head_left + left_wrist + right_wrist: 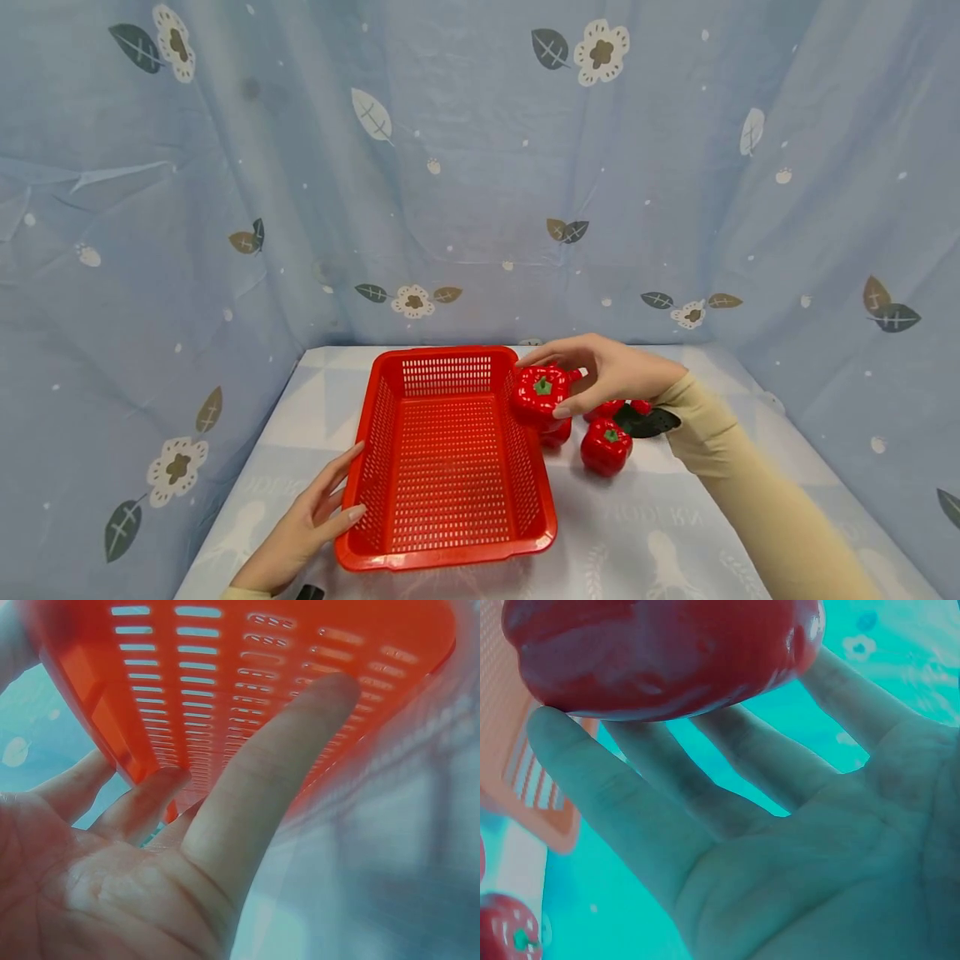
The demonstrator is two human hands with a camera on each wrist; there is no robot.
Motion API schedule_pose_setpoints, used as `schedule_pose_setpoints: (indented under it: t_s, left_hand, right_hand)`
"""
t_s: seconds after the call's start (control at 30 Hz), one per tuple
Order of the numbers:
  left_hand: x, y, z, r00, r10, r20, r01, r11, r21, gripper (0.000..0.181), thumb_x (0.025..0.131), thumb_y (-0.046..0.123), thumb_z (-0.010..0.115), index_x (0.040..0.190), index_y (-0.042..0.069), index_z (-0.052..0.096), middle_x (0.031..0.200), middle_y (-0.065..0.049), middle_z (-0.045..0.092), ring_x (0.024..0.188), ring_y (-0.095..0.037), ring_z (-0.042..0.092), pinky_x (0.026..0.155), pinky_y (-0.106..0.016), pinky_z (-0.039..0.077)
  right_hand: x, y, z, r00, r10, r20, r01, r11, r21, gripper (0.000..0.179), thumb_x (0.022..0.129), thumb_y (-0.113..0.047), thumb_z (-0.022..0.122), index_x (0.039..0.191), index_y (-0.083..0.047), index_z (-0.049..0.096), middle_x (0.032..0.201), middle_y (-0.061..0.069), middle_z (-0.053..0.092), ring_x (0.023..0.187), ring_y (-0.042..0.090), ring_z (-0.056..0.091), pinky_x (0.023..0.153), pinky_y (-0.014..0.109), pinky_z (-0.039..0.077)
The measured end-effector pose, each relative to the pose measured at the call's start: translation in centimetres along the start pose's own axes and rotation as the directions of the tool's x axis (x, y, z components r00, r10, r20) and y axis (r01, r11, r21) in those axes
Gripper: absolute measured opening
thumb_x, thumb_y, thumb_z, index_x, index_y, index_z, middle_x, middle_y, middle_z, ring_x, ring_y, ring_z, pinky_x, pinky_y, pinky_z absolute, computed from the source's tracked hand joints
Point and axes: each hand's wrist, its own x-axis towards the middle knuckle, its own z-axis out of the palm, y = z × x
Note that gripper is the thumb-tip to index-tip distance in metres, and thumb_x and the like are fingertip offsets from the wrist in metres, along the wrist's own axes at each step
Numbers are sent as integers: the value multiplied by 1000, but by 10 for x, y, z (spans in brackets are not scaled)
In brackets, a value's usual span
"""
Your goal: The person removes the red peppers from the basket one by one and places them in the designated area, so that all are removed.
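Observation:
A red plastic basket [450, 552] with slotted walls stands in the middle of the table. My left hand [303, 525] holds its left side, fingertips at the rim and thumb lower down. The left wrist view shows that thumb lying against the slotted wall [247, 660]. Over the basket's right rim, my right hand [611, 371] grips a glossy red bell pepper [542, 396] with a green stem, thumb on the near side and fingers behind. In the right wrist view the pepper [660, 652] sits between thumb and fingertips.
Right of the basket lie more red bell peppers, one nearest the front [606, 450] and another partly hidden [557, 434]. A dark green object [647, 422] lies beside them, under the right wrist. A patterned blue curtain [480, 208] encloses the table [630, 542].

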Motion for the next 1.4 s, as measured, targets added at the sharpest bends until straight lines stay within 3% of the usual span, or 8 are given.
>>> schedule_pose_setpoints:
  t_s: [0.17, 0.4, 0.77, 1.03, 1.27, 1.4]
  left_hand:
    - [0, 1, 1, 1000, 1, 6, -1, 1000, -12, 78, 107, 15, 71, 172, 31, 31, 179, -15, 19, 157, -54, 32, 97, -46, 63]
    - [0, 4, 1, 1000, 21, 22, -21, 1000, 7, 79, 107, 16, 70, 173, 29, 29, 180, -18, 16, 158, -55, 29, 101, -45, 61]
    - [2, 1, -2, 1000, 20, 15, -20, 1000, 12, 79, 106, 16, 71, 173, 27, 30, 178, -20, 19, 156, -57, 31, 98, -47, 63]
    - [3, 3, -1, 1000, 2, 1, -2, 1000, 13, 77, 106, 18, 72, 171, 32, 32, 178, -16, 21, 157, -54, 32, 99, -47, 62]
    - [1, 2, -3, 999, 42, 25, -43, 998, 44, 79, 107, 14, 70, 173, 23, 29, 178, -22, 19, 156, -58, 31, 101, -43, 62]
    - [2, 2, -3, 999, 31, 25, -32, 999, 34, 78, 107, 16, 70, 173, 24, 29, 178, -22, 19, 156, -58, 31, 100, -43, 62]
  right_hand:
    - [-24, 2, -9, 997, 18, -71, -14, 999, 49, 67, 96, 3, 80, 158, -6, 56, 157, 20, 55, 138, 34, 61, 98, 54, 62]
    - [-46, 4, -20, 992, 5, -125, -6, 1000, -12, 64, 96, 4, 78, 156, -6, 58, 153, 19, 59, 134, 35, 63, 98, 52, 62]
    - [-79, 9, -29, 978, 53, -202, -69, 995, -72, 60, 98, 0, 79, 154, -11, 60, 156, 22, 56, 136, 27, 63, 104, 46, 60]
    - [-105, 19, -32, 972, 34, -232, -53, 996, -75, 60, 99, 2, 73, 156, -7, 57, 157, 20, 56, 131, 30, 66, 102, 45, 62]
    - [-118, 39, -29, 966, 10, -257, -26, 998, -62, 61, 97, 8, 72, 155, -2, 56, 153, 21, 60, 126, 31, 70, 95, 46, 64]
    - [-129, 49, -27, 962, 31, -271, -39, 999, -22, 60, 99, 8, 70, 156, 1, 53, 152, 20, 60, 125, 29, 70, 93, 45, 65]
